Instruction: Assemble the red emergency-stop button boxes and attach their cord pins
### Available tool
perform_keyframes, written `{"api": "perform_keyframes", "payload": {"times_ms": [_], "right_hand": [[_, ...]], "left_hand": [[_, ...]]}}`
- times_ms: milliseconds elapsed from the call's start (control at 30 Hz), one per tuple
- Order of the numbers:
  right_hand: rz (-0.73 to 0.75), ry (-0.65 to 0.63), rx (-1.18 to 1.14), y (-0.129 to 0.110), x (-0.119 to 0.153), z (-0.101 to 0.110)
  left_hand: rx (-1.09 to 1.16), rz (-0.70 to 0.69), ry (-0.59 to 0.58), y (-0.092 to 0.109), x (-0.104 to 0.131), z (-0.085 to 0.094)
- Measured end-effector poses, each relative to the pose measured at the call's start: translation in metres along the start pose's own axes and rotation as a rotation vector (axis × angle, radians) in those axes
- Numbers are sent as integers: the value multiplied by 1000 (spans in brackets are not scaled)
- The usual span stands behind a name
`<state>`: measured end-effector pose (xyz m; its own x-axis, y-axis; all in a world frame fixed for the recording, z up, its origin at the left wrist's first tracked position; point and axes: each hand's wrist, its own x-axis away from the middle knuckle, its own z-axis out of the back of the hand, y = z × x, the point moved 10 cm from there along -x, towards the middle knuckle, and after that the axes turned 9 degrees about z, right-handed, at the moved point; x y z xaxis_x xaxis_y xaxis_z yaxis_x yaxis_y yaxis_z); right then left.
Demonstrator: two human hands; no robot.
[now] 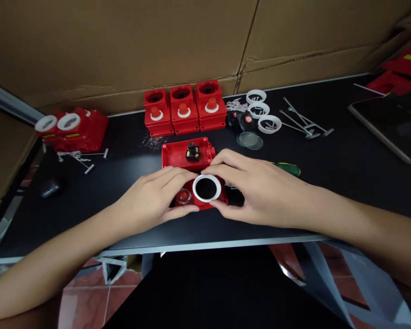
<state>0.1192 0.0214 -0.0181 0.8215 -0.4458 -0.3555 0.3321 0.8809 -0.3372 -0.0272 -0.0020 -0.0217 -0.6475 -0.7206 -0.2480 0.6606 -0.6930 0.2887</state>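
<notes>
A white plastic ring (195,192) with a dark round centre sits on a red cover (222,197) near the table's front edge. My right hand (248,185) curls its fingers and thumb round the ring's right side. From the other side, my left hand (154,194) holds the cover, with its fingertips close to the ring's left rim. Between the left fingers and thumb shows a clear-rimmed red button (183,196). Just behind stands an open red box (173,155) with a black switch block (192,151) inside. My hands hide parts of the cover.
Several red boxes (183,109) line the cardboard wall; more red housings (85,130) stand left. White rings (270,124), glass discs (250,140) and small metal hammers (308,125) lie right of centre. A green-handled tool (287,169) is behind my right hand. A tablet-like panel (390,123) lies far right.
</notes>
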Motion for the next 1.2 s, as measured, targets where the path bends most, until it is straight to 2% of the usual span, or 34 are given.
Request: {"api": "perform_keyframes", "payload": {"times_ms": [700, 1200], "right_hand": [[35, 52, 105, -7, 2, 4], [25, 58, 28, -6, 2, 1]], "left_hand": [[-10, -41, 10, 3, 0, 1], [21, 35, -26, -3, 1, 0]]}}
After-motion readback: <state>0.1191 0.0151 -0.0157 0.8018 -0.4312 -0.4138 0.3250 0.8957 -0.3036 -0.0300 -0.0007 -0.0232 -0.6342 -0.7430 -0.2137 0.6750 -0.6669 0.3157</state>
